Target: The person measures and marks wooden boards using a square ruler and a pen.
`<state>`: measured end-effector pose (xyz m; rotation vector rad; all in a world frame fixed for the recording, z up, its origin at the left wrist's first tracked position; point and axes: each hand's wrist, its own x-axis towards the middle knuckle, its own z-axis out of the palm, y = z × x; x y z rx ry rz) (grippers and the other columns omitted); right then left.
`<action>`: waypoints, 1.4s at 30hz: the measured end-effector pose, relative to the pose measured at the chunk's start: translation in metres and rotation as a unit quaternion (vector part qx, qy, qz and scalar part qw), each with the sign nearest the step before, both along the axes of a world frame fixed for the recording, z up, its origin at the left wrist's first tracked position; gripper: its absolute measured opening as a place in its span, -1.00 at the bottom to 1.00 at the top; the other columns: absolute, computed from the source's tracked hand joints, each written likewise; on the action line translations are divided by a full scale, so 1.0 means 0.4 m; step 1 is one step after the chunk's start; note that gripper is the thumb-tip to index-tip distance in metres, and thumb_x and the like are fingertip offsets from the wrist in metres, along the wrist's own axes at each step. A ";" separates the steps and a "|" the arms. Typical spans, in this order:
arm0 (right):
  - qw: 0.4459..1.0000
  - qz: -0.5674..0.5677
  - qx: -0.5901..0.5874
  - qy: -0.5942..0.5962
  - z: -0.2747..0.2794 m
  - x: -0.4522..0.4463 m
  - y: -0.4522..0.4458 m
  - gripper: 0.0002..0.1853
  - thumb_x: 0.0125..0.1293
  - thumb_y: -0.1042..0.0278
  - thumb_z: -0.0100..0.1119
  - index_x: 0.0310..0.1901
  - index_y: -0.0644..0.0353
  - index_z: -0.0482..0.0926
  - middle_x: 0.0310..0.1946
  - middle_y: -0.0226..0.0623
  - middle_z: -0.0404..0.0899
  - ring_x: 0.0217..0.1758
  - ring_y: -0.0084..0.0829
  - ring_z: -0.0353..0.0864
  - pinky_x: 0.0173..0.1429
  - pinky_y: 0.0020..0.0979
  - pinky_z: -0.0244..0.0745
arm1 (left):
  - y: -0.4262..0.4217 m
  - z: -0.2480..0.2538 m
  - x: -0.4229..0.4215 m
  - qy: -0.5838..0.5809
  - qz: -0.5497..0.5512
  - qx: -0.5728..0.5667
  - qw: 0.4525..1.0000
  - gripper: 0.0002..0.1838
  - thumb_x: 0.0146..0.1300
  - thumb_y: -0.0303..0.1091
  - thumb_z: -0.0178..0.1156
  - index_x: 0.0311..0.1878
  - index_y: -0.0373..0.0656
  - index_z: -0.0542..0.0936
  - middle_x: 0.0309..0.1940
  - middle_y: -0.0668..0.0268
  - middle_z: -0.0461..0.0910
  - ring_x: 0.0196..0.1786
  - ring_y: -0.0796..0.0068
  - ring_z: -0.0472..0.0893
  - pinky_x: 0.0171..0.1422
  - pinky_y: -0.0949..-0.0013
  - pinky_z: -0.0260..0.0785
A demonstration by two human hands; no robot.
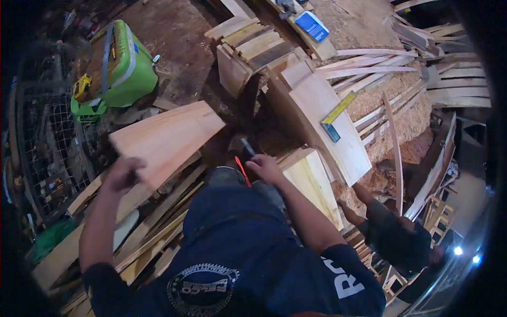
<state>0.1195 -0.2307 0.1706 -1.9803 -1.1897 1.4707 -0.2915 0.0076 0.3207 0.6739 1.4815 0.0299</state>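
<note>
My left hand is closed on the near end of a wide, tapered wooden board, which tilts out in front of me. In my right hand is a slim grey tool, its tip pointing away from me; its exact kind I cannot make out. A bright orange-red strip shows at my lap, just left of that hand. To the right, a try square with a yellow blade and blue stock lies on a pale wide board.
A green container stands at upper left, with a yellow tape measure beside it. Stacked boards stand ahead, and a blue-and-white packet lies beyond. Loose planks lie at my left. Another person works at lower right.
</note>
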 end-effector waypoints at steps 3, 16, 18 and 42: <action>0.997 -0.071 -0.038 -0.006 -0.015 0.083 -0.088 -0.61 0.38 0.07 0.32 -0.08 0.32 0.69 -0.26 -0.02 0.73 -0.18 -0.24 0.72 -0.03 -0.18 0.57 | 0.047 -0.279 0.121 -0.010 0.007 -0.005 1.000 -0.65 0.15 -0.33 0.37 -0.02 -0.21 0.57 -0.24 0.26 0.57 -0.25 0.37 0.63 -0.30 0.31 0.57; 0.893 -0.262 -0.307 -0.200 0.102 0.109 -0.660 -0.60 0.32 0.05 0.30 -0.25 0.34 0.67 -0.40 -0.03 0.69 -0.28 -0.16 0.70 -0.10 -0.14 0.54 | 0.296 -0.701 0.440 -0.045 0.038 -0.007 0.998 -0.63 0.17 -0.33 0.26 0.06 -0.18 0.54 -0.17 0.20 0.58 -0.21 0.32 0.62 -0.32 0.33 0.55; 0.886 -0.278 -0.316 -0.195 0.135 0.062 -0.670 -0.64 0.34 0.12 0.31 -0.30 0.34 0.65 -0.53 -0.16 0.64 -0.40 -0.28 0.64 -0.22 -0.18 0.50 | 0.366 -0.800 0.471 -0.061 0.006 -0.048 0.997 -0.65 0.17 -0.35 0.26 0.03 -0.19 0.55 -0.18 0.17 0.58 -0.27 0.33 0.61 -0.38 0.35 0.55; 0.886 -0.333 -0.242 -0.215 0.147 0.037 -0.593 -0.67 0.33 0.13 0.28 -0.31 0.29 0.58 -0.55 -0.14 0.53 -0.46 -0.29 0.51 -0.26 -0.19 0.42 | 0.329 -0.793 0.942 -0.155 0.124 0.034 0.979 -0.10 0.37 -0.50 0.18 0.67 0.06 -0.07 0.05 0.24 0.55 0.05 0.36 0.60 0.14 0.20 0.64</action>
